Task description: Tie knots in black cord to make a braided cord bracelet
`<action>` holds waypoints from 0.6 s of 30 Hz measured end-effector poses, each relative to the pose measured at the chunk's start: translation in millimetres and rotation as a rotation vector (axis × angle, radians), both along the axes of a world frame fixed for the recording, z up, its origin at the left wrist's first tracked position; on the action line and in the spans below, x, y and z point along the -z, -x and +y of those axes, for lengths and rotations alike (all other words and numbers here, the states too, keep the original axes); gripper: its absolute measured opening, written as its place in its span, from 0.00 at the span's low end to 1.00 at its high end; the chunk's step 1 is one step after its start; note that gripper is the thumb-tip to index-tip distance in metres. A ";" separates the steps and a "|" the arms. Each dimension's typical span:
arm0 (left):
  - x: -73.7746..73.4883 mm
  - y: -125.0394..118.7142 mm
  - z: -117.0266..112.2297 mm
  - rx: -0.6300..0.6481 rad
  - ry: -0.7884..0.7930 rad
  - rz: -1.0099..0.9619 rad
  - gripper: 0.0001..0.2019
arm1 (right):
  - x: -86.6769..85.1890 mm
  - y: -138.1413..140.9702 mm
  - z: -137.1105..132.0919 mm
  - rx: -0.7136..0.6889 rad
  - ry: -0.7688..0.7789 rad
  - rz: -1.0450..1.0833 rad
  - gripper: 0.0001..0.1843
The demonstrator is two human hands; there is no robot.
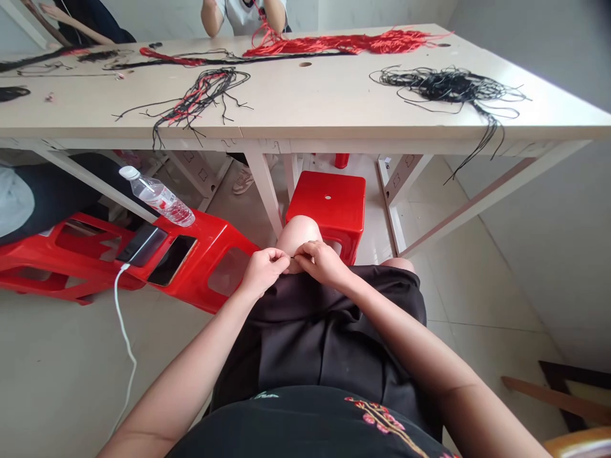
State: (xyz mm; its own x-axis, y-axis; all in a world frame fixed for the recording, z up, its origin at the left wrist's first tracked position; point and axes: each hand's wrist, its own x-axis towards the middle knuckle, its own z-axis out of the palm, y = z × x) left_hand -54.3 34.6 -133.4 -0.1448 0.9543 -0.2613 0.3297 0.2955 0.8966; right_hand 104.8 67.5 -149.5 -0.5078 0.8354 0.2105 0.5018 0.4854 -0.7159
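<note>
Above my knee, my left hand [263, 271] and my right hand [324, 263] meet almost fingertip to fingertip. Both are closed in a pinch on a thin dark cord [293, 257], of which only a tiny piece shows between the fingers; the rest is hidden. On the table beyond lie a tangle of black cords [449, 86] at the right and a bundle of black and red cords [203, 95] left of centre. Some of their ends hang over the front edge.
The white table [324, 105] spans the view, with red cords [344, 43] at the back near another person's hands. A red stool [327, 197] stands under it. On red stools at left are a water bottle [160, 196], a phone [172, 259] and a power bank [142, 243] with white cable.
</note>
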 end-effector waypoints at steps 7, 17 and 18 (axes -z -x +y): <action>1.6 3.3 -11.3 -0.005 0.023 0.042 0.04 | -0.7 -0.3 -1.8 -0.077 -0.057 -0.213 0.08; 6.4 4.4 -7.2 -0.081 0.126 0.007 0.06 | 13.0 -10.6 24.1 0.242 -0.276 -0.146 0.09; 7.0 4.5 -6.5 -0.088 0.131 0.004 0.06 | 13.1 -9.2 18.2 0.282 -0.289 -0.128 0.09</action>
